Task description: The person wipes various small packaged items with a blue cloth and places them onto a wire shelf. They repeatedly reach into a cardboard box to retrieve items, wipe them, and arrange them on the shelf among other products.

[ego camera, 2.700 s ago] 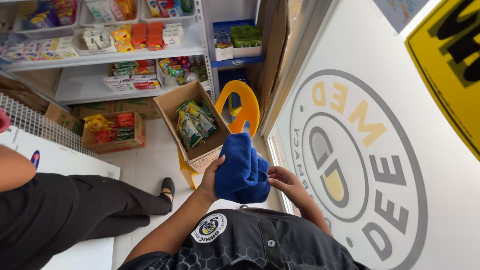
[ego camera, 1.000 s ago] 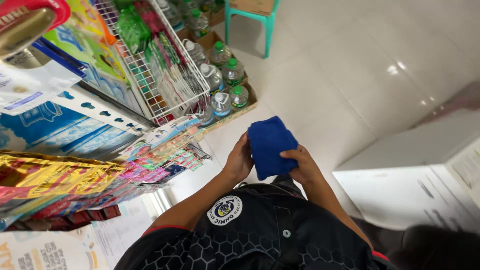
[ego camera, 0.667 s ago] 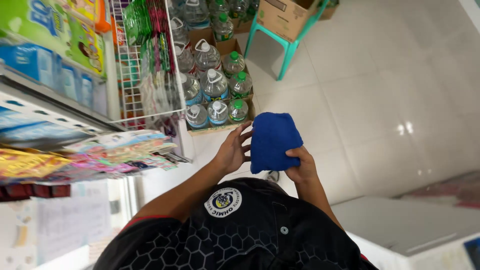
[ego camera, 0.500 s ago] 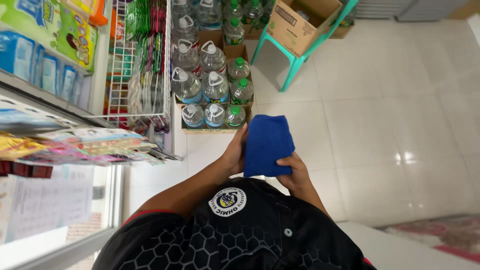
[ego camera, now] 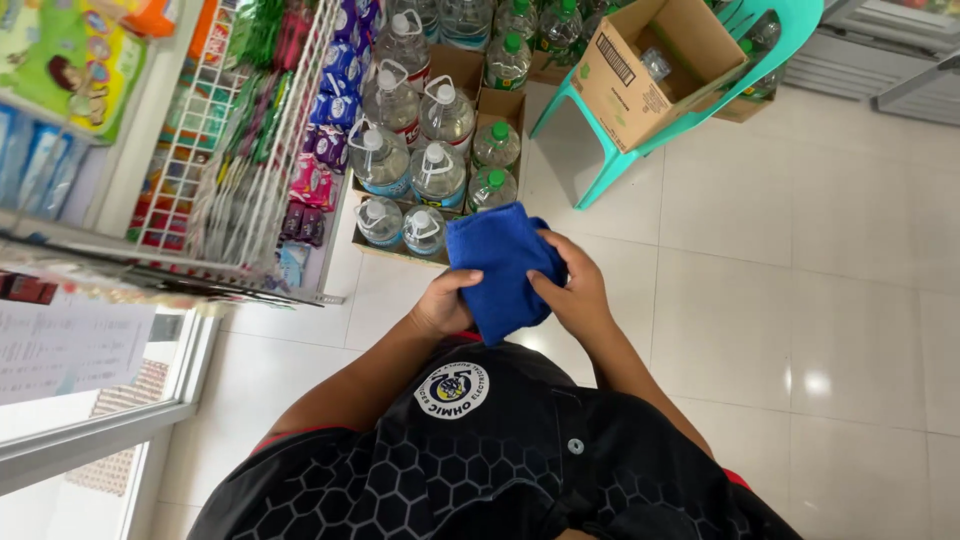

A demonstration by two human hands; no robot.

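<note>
Both hands gripped the folded blue cloth (ego camera: 500,265) just in front of the water bottles (ego camera: 415,150): left hand (ego camera: 440,303) underneath, right hand (ego camera: 570,290) pinching its edge. It looked soft, light, best held by folded edges.

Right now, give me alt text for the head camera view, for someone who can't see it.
Seen from above, a person's left hand and right hand hold a folded blue cloth at chest height. Beyond it, clear plastic water bottles stand in cardboard trays on the white tiled floor, beside a white wire rack and a teal plastic chair carrying a cardboard box.
</note>
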